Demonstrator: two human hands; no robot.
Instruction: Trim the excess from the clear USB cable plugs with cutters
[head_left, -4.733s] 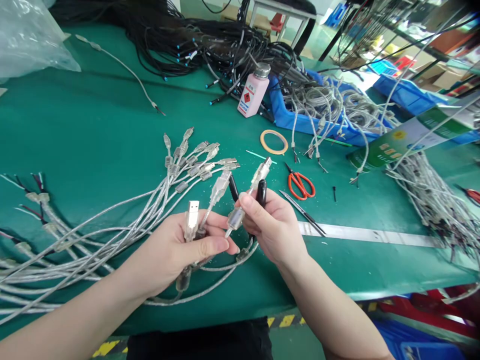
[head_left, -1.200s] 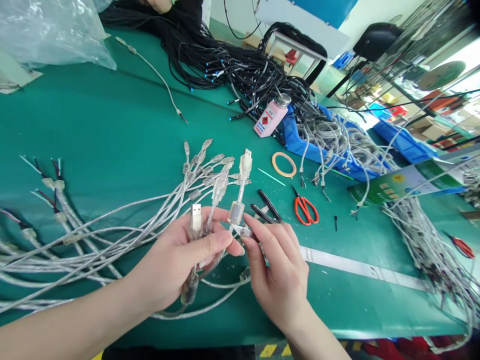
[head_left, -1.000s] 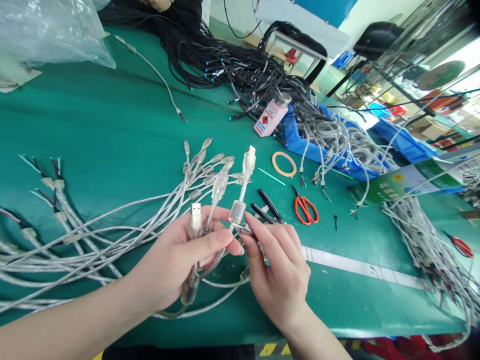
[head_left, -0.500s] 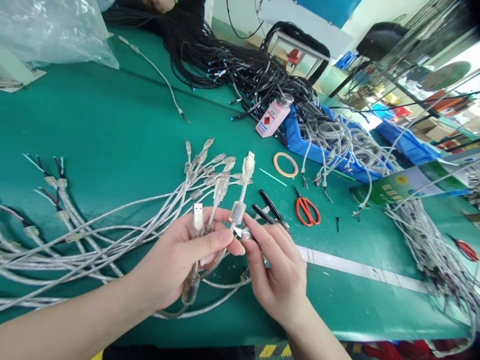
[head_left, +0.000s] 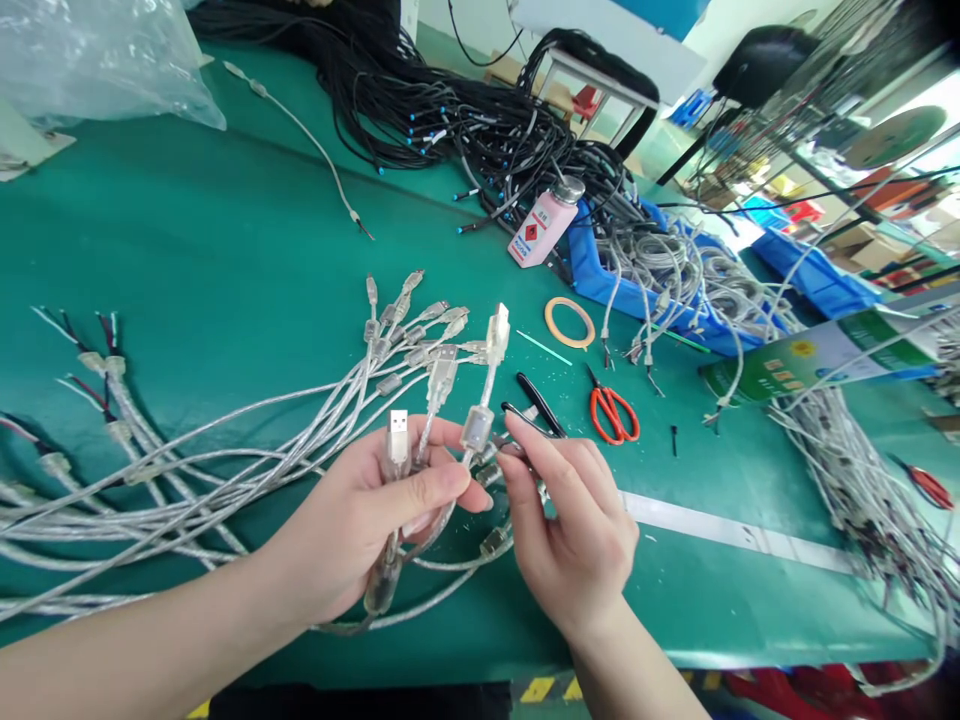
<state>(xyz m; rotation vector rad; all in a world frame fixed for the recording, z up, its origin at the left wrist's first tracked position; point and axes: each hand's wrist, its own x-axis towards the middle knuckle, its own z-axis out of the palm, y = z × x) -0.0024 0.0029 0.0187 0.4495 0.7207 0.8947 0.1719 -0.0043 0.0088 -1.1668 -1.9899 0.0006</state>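
Closed around several clear-jacketed USB cables [head_left: 442,376] is my left hand [head_left: 375,510], thumb pressed across them. Their metal plugs point up and away, and one held cable has a ferrite bead [head_left: 477,430] just above my fingertips. My right hand [head_left: 577,530] is just right of that bead, thumb and fingers pinched on a small greyish thing that I cannot make out. Behind its fingertips lie black-handled pliers [head_left: 541,404], partly covered. More silvery cables [head_left: 330,415] run across the table to the left, with bare coloured wires at their far-left ends.
Red-handled scissors [head_left: 615,414], a tape roll [head_left: 570,322] and a pink bottle [head_left: 546,225] are on the green table [head_left: 225,230]. A blue bin [head_left: 589,262] holds coiled cables. Black cables [head_left: 420,100] are heaped at the back, beside a plastic bag [head_left: 105,65].
My right hand has moved slightly right, away from the held cables, and the white tip seen at its fingertips no longer shows. My left hand keeps its grip. The whole view has shifted slightly.
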